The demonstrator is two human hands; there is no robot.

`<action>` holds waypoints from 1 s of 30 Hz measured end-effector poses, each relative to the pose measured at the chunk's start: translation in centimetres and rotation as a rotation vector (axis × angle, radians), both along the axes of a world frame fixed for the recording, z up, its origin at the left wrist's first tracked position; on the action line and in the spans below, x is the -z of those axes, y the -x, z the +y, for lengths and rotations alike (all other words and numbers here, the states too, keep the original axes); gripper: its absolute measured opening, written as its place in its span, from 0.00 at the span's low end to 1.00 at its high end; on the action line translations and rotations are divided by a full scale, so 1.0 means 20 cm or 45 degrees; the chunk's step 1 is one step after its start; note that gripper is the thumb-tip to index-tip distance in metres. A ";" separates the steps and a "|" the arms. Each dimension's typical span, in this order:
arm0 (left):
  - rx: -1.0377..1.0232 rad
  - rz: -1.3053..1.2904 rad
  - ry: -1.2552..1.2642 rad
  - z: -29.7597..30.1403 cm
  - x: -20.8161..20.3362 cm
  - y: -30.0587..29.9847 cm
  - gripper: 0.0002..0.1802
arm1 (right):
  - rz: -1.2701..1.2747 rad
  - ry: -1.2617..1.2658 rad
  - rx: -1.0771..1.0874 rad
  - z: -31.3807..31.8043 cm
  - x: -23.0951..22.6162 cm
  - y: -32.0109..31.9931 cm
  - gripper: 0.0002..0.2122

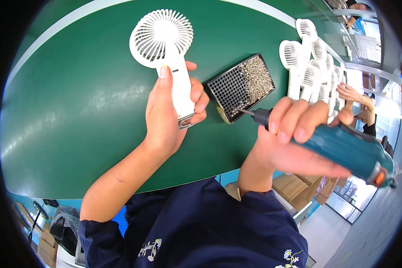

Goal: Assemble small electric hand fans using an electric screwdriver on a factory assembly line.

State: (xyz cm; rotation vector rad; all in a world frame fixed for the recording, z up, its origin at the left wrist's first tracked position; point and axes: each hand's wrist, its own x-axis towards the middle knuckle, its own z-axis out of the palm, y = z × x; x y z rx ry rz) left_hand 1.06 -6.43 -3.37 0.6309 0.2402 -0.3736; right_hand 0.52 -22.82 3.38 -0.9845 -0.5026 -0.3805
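A white handheld fan (pixel 181 91) is upright in my left hand (pixel 163 111), its round slatted head (pixel 161 38) pointing away from me. My thumb lies along the front of its handle and my fingers wrap round the other side. My right hand (pixel 295 134) is closed round a teal electric screwdriver (pixel 344 149). Its thin bit (pixel 244 110) points left, over the near edge of a black screw tray (pixel 241 87). Small silvery screws (pixel 258 79) cover the tray's right part, while bare holes show in its left part. Whether the bit touches a screw I cannot tell.
Several more white fans (pixel 310 67) stand crowded along the right side of the green table (pixel 85 134). Beyond them another person's hand (pixel 350 94) reaches in. Cardboard boxes (pixel 295 187) are below the table at the right, and a plastic-wrapped black item (pixel 64 228) is at the lower left.
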 end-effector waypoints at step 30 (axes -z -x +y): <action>0.007 -0.059 -0.037 0.01 0.00 0.01 0.26 | 0.156 -0.101 0.482 -0.12 0.19 -0.04 0.44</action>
